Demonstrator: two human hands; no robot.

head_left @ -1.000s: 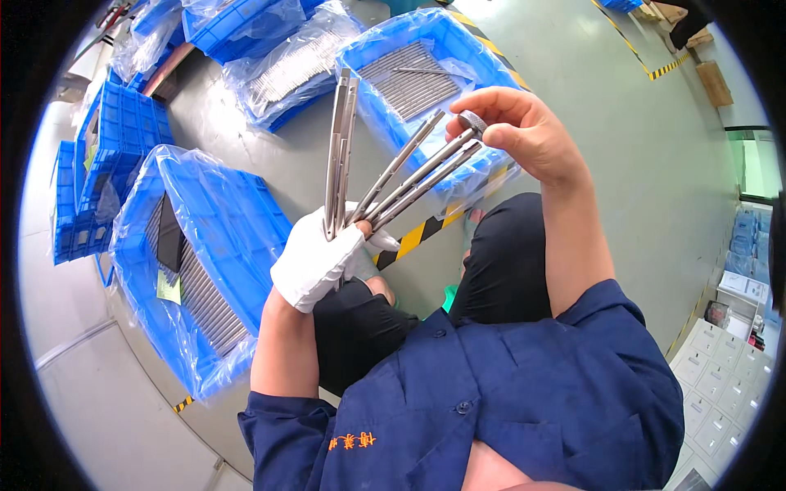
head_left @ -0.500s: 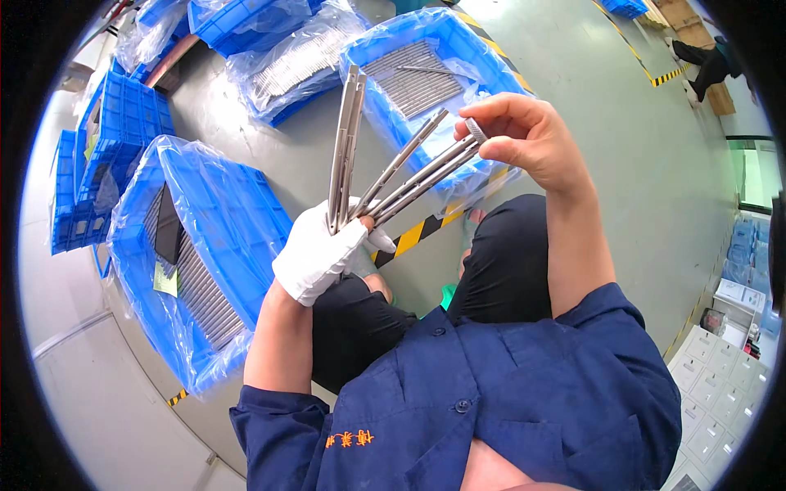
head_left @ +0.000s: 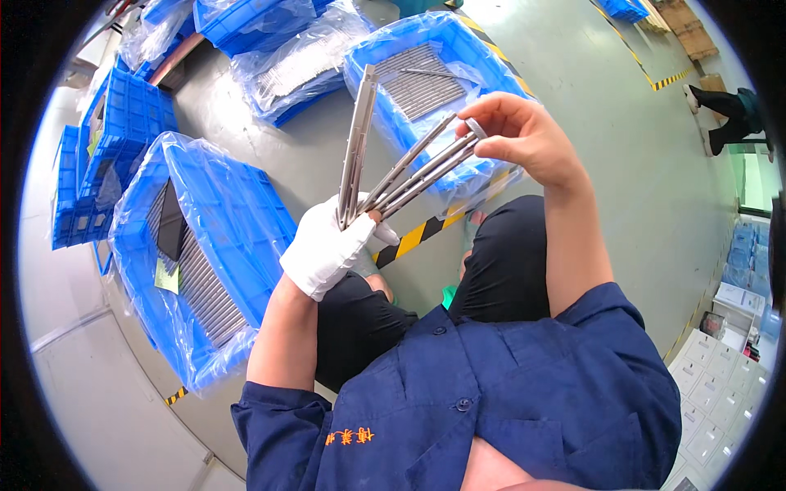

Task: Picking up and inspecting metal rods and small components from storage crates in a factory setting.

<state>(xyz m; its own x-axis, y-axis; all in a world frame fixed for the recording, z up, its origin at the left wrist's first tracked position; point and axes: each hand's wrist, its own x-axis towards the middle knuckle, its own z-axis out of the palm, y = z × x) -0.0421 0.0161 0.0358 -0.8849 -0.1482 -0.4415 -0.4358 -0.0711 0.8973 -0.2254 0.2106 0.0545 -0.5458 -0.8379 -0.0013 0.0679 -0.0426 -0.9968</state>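
A grey-green workshop floor (head_left: 622, 164) with yellow-and-black hazard tape (head_left: 417, 237) spreads below a seated person in a dark blue work jacket (head_left: 508, 393) and black trousers. Held up over the knees is a fan of long grey metal strips (head_left: 393, 176): their lower ends are bunched together in the left hand (head_left: 332, 250), which wears a white glove and is closed tight around them, while the bare right hand (head_left: 524, 135) pinches the upper tips of the slanted strips between thumb and fingers. One pair of strips stands nearly upright, apart from the slanted ones. Compared with half a second ago the grip is the same and the fan has hardly changed its spread; both hands sit in much the same place in the view, and the upright pair leans no differently. Just left of the gloved hand stands a blue plastic crate (head_left: 237, 221) lined with clear plastic film, with rows of similar grey strips (head_left: 196, 278) lying in it, a dark flat piece and a pale tag on top. Beyond the raised strips, another lined blue crate (head_left: 491, 78) holds more strips. Further off lie bagged bundles (head_left: 286, 69) and stacked open-grid blue crates (head_left: 110, 131) on the left. At the upper right another person's legs (head_left: 725, 114) stand near wooden pallets (head_left: 679, 20), and white compartment trays (head_left: 720, 393) sit at the lower right.
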